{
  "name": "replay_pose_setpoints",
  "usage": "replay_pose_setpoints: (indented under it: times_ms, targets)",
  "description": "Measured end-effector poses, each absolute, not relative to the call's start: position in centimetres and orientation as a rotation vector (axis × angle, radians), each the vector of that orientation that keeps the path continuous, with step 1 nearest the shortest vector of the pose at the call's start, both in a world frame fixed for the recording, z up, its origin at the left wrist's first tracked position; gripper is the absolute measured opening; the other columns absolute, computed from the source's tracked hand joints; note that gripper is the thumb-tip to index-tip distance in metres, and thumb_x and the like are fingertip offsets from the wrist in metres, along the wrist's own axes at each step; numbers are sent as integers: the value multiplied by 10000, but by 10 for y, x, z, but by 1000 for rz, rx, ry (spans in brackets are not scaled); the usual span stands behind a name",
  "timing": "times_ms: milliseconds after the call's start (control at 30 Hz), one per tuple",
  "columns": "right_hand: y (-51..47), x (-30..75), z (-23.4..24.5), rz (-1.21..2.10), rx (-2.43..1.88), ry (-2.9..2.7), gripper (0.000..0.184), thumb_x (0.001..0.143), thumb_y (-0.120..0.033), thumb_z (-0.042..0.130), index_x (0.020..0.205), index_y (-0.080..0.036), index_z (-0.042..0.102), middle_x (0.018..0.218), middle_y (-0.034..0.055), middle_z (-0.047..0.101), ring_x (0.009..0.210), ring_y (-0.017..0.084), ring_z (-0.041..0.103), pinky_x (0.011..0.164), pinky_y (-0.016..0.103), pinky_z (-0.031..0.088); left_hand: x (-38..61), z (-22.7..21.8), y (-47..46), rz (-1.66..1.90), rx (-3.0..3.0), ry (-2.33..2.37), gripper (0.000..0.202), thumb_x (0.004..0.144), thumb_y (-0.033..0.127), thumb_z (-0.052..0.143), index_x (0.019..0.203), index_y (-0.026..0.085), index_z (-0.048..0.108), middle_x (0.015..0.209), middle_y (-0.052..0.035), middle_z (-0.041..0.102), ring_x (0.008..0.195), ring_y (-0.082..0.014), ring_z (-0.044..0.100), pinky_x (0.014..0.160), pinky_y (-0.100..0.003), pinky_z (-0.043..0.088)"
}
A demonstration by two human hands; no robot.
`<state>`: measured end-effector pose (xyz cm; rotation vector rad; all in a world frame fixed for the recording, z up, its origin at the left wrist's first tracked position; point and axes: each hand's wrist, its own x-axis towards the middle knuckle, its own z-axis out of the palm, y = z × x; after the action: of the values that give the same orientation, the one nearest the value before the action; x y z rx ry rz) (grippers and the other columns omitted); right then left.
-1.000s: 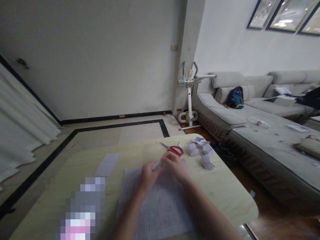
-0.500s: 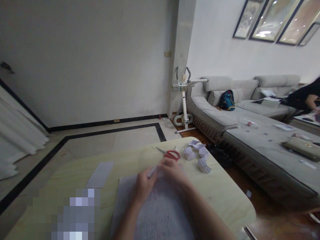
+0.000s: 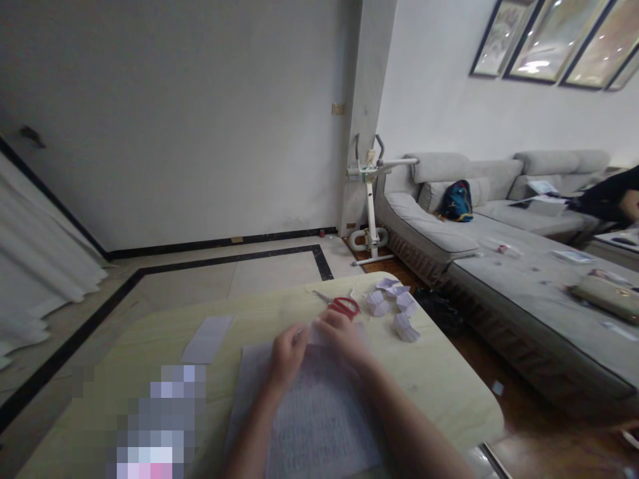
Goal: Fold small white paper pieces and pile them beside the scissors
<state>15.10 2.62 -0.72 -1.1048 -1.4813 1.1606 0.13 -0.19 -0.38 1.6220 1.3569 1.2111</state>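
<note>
Both hands are at work over the middle of the desk (image 3: pixel 434 399), drawn close together but apart from each other. The left hand (image 3: pixel 285 356) is curled, with its thumb and fingers pinching one end of a small white paper (image 3: pixel 311 334). The right hand (image 3: pixel 342 336) bends over the opposite end with its fingertips closed on it. The two-sided grip appears meant to keep the light piece taut and under control; its exact shape is blurred and cannot be determined.

The paper is held above the far part of a large printed sheet (image 3: pixel 319 426), which lies flat beneath both forearms, presumably serving as a work mat.

Red-handled scissors (image 3: pixel 345 306) lie just beyond the right hand, blades pointing left. That position seems to leave them within reach yet off the working area. Whether the hand touches the handles cannot be told.

Folded paper pieces (image 3: pixel 378 303) are grouped at the far right corner, apparently set aside there to avoid being crushed. A plain paper slip (image 3: pixel 208 338) lies flat to the left, separate from the sheet, probably for easy access.
</note>
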Motion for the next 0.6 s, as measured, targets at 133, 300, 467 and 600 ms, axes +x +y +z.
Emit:
replay_pose_setpoints:
  times_ms: [133,300,467,600]
  targets:
    - [26,150,-7,1188,-1130,-1498,234,819,-362,547,690,-171,582,673,-1,548,629,128,508,565,239,385,-1,-4,1,1233,1533,1403,345,823,439,488,740,136,631,546,4,575,517,-147,529,495,-211,383]
    - [27,152,-10,1184,-1162,-1493,190,795,-328,570,702,-162,571,682,2,557,634,124,515,528,219,376,-2,-4,3,1238,1460,1384,341,793,443,527,717,131,642,575,-8,598,538,-152,544,494,-212,394]
    - [27,153,-10,1179,-1132,-1490,218,784,-356,597,687,-162,570,674,7,551,617,127,508,526,227,371,-1,-2,2,1169,1368,1312,337,747,448,584,753,119,657,565,-8,614,509,-149,560,480,-214,406]
    - [23,152,-5,1210,-1009,-1481,181,799,-363,588,822,-183,590,715,2,551,647,131,516,561,237,391,-4,5,1,1180,1243,1333,347,731,443,590,734,105,668,566,-24,629,512,-162,579,476,-225,420]
